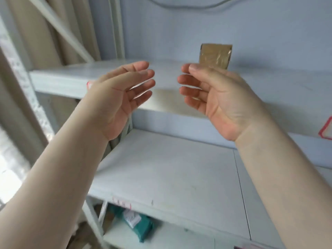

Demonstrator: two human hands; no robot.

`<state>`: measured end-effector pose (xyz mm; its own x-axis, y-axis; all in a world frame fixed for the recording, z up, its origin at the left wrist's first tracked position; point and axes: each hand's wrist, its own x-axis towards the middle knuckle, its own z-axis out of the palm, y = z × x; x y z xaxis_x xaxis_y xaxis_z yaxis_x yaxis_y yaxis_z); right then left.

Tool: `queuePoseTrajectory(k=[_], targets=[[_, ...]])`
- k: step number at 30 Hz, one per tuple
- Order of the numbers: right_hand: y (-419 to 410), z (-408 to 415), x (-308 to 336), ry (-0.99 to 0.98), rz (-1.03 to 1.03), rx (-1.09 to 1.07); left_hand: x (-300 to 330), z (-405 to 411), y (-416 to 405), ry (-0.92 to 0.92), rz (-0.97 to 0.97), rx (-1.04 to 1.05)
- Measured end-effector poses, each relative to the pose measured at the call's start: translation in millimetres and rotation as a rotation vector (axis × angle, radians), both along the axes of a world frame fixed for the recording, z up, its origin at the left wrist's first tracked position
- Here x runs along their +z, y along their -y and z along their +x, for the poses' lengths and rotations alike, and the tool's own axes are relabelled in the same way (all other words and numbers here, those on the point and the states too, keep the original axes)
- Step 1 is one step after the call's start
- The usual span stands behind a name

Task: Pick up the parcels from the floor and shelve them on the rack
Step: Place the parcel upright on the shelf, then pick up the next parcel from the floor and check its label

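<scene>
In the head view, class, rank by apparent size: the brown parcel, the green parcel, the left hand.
1. left hand, though it is nearest the camera, so inflated
2. green parcel, partly hidden under a shelf
3. brown parcel, partly behind the right hand

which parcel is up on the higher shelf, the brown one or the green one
The brown taped parcel: it stands upright on the upper shelf, just beyond the right hand. The green parcel lies on a low shelf, below the middle one.
</scene>
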<state>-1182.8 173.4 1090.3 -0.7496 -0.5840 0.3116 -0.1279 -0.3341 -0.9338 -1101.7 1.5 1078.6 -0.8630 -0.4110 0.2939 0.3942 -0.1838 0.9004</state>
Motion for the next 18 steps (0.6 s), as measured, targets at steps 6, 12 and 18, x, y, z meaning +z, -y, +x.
queuePoseTrajectory(k=[6,12,18], targets=[[4.0,46.9,-93.3,0.136,0.206,0.136,-94.3,76.7,-27.5,0.217,0.171,0.275],[19.1,123.5,-179.9,0.321,0.397,0.286,-184.6,170.7,-47.3,0.430,0.347,0.486],[18.6,214.6,-249.0,0.356,0.581,0.418,-255.7,280.7,-70.5,0.546,0.522,0.617]])
